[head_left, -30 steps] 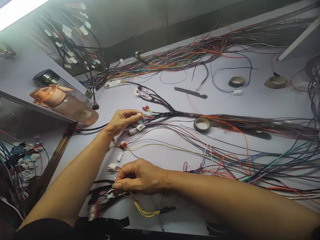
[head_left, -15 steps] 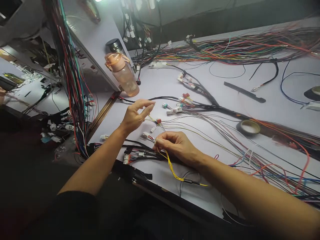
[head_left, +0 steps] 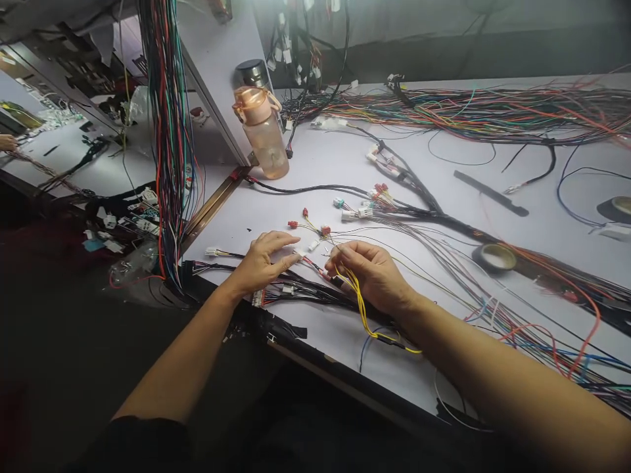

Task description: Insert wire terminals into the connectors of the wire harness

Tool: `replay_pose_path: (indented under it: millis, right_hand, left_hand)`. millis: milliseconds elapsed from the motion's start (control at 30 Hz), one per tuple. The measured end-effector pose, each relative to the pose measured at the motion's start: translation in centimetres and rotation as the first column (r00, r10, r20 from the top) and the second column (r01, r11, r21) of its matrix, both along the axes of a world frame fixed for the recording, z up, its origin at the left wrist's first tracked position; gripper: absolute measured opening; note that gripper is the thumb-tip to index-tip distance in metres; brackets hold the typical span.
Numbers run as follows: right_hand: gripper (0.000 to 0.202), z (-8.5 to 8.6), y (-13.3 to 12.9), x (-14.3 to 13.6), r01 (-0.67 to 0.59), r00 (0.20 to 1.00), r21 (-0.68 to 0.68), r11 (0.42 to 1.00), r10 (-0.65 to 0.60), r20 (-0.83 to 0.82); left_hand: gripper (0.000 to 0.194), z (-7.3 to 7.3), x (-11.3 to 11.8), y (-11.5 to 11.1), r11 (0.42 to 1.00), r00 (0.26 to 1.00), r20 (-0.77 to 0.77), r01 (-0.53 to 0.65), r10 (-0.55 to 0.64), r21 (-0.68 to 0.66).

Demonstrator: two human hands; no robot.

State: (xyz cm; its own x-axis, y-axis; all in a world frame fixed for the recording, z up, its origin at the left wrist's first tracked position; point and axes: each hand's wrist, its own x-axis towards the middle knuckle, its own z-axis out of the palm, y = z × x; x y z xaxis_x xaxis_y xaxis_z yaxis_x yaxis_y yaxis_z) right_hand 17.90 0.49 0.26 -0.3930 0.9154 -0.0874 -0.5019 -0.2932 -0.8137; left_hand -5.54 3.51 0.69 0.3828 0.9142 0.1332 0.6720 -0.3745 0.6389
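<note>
My right hand [head_left: 367,272] pinches the ends of a yellow wire bundle [head_left: 363,309], which hangs down to a black sleeve near the table's front edge. My left hand [head_left: 269,263] has its thumb and fingers apart, with the thumb tip at a small white connector [head_left: 300,252] on red and black wires. Whether the thumb touches it, I cannot tell. Just beyond the hands lie red connectors [head_left: 325,230] on thin wires and a loose white connector [head_left: 314,245]. A black-wrapped harness [head_left: 315,293] runs beneath my right hand.
An orange-lidded bottle [head_left: 266,141] stands at the back left, beside hanging wires [head_left: 167,131]. A taped harness [head_left: 456,225] crosses the table, with a tape roll [head_left: 494,257] against it. Long wires [head_left: 444,108] lie along the back. At far left, another person's hand [head_left: 7,142] shows.
My left hand has come down towards the white connector. My right hand and the yellow wires have shifted slightly right in the view, which has also moved. Two more red connectors now show.
</note>
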Motion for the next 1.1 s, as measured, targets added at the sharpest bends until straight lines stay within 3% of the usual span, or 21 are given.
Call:
replay_pose_path:
  millis: [133,267,400,467,600,833,1000,1100]
  right_hand:
    - [0.028,0.3,0.0,0.0,0.042,0.997,-0.071,0.997,-0.037,0.062]
    - [0.025,0.0,0.3,0.1,0.088,0.996,-0.041,0.995,-0.087,0.026]
    - [0.026,-0.4,0.6,0.2,0.134,0.991,-0.021,0.991,-0.134,0.009]
    - [0.026,-0.3,0.7,0.2,0.164,0.986,-0.023,0.986,-0.163,0.016]
    - [0.030,-0.2,0.8,0.2,0.199,0.980,-0.042,0.979,-0.198,0.032]
    - [0.029,-0.4,1.2,0.3,0.322,0.947,-0.101,0.941,-0.322,0.018]
    - [0.032,-0.6,1.5,0.6,0.374,0.923,-0.135,0.917,-0.382,-0.037]
    - [0.031,-0.6,1.6,0.6,0.384,0.918,-0.146,0.912,-0.394,-0.050]
  left_hand:
    - [0.027,-0.4,-0.5,0.5,0.998,0.993,-0.095,0.062,-0.064,-0.025]
    - [0.022,-0.4,0.0,0.8,0.991,0.989,0.129,0.087,-0.072,-0.107]
    - [0.025,-0.1,0.6,0.7,0.978,0.945,0.321,-0.003,0.070,-0.207]
    - [0.027,0.1,0.6,0.7,0.973,0.942,0.322,-0.023,0.098,-0.230]
    - [0.027,0.9,0.0,1.0,0.961,0.977,0.213,0.043,0.016,-0.273]
    - [0.025,1.6,1.6,2.3,0.995,0.991,0.130,-0.021,0.034,-0.099]
    - [0.020,2.0,3.4,3.0,0.999,0.996,0.081,0.043,-0.043,0.009]
    - [0.026,1.7,3.9,4.0,0.997,0.999,-0.024,0.034,-0.032,0.063]
